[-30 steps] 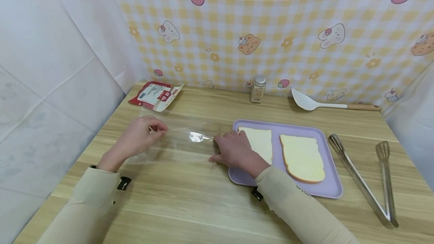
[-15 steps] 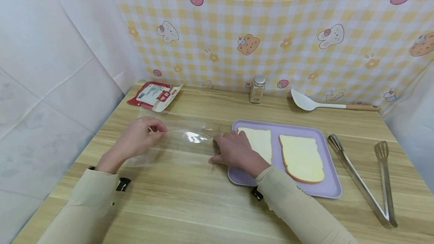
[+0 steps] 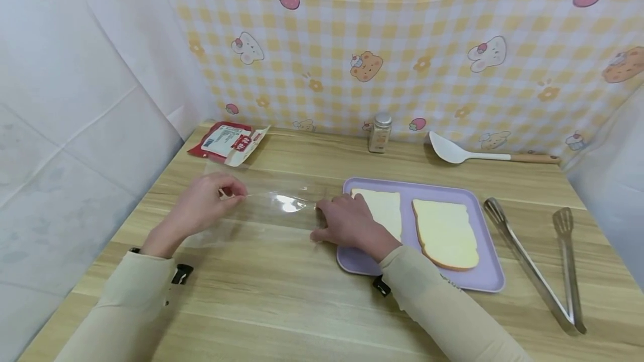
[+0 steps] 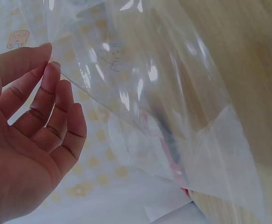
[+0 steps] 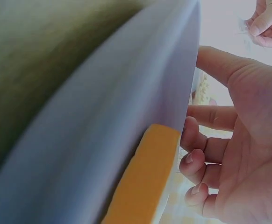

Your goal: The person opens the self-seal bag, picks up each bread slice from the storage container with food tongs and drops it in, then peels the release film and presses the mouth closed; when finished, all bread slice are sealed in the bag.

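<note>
A clear plastic bag (image 3: 282, 217) stretches across the wooden table between both hands. My left hand (image 3: 203, 203) pinches its upper film between thumb and index finger and lifts it a little; the left wrist view shows the creased, shiny plastic (image 4: 140, 88) hanging from those fingertips. At the bag's other end, my right hand (image 3: 347, 222) touches the film with thumb and index finger spread apart. That hand lies over the left rim of a purple tray (image 3: 408, 278) and partly hides one bread slice (image 3: 379, 208). A second bread slice (image 3: 448, 233) lies in the tray's right compartment.
A red and white packet (image 3: 228, 141) lies at the back left. A glass shaker (image 3: 379, 134) stands near the patterned curtain, with a white spatula (image 3: 450, 149) to its right. Spread metal tongs (image 3: 533, 272) lie right of the tray.
Both hands keep nearly the same places and hold the film alike. Only the glare on the plastic shifts slightly, and the head view drifts a little.
</note>
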`<state>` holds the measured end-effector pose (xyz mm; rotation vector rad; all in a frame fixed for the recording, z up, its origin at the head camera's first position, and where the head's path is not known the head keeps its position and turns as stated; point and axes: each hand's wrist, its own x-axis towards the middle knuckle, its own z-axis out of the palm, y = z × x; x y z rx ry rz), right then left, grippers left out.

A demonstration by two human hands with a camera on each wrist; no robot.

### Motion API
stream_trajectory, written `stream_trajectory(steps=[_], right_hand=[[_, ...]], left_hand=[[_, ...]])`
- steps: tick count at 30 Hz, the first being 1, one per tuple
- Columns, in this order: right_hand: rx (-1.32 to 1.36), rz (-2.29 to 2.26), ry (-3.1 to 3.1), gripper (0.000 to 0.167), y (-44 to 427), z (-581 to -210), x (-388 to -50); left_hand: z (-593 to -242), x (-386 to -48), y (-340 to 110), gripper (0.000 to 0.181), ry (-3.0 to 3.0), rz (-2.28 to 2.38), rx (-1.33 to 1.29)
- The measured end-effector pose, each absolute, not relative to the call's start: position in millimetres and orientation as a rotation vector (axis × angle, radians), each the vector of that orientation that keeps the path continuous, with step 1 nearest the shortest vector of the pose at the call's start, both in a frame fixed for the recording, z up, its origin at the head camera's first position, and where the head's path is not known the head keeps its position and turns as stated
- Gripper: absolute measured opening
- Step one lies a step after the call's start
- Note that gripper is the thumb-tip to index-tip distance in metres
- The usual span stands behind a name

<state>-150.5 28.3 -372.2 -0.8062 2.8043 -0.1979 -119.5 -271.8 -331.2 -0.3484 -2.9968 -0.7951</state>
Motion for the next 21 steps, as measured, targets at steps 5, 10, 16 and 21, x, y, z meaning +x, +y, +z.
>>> stream_trajectory(steps=[5, 10, 16, 21], right_hand=[[-0.848, -0.215, 2.826, 0.044, 34.1, -367.7, -147.6], [-0.842, -0.270, 2.876, 0.053, 60.7, -350.1, -140.5], [-0.808, -0.378, 3.037, 0.051, 122.8, -331.7, -132.3], [-0.666, -0.482, 3.165, 0.045, 185.1, -325.6, -124.4]], left_hand=[[-336.0, -121.1, -270.9, 0.006, -2.985, -0.808, -0.362], [-339.1, -122.4, -269.3, 0.004, -2.966, -0.804, -0.387], [-339.8, -123.2, -267.2, 0.005, -2.959, -0.818, -0.390], [-341.4, -123.4, -267.0, 0.005, -2.965, -0.814, -0.387]])
